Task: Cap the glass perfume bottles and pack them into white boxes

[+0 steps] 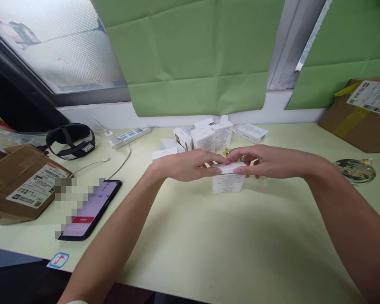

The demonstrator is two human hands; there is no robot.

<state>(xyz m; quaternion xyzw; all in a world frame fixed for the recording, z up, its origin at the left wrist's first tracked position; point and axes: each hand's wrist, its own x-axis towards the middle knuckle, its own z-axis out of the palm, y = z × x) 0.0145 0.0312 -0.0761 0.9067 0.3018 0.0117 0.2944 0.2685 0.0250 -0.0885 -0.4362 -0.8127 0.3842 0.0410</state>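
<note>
Okay so one white box is pinched up top by the fingers of the left hand and right hand, just in front of some jumbled cartons, flanked by two brown parcels.

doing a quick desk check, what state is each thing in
front white box: upright, cannot tell if top is fully shut
left hand: at the box's top
right hand: at the box's top
rear white box: upright, flap raised
back right white box: lying flat
phone: screen lit
right carton: taped
green covering: hanging
power strip: on/off unclear
</note>
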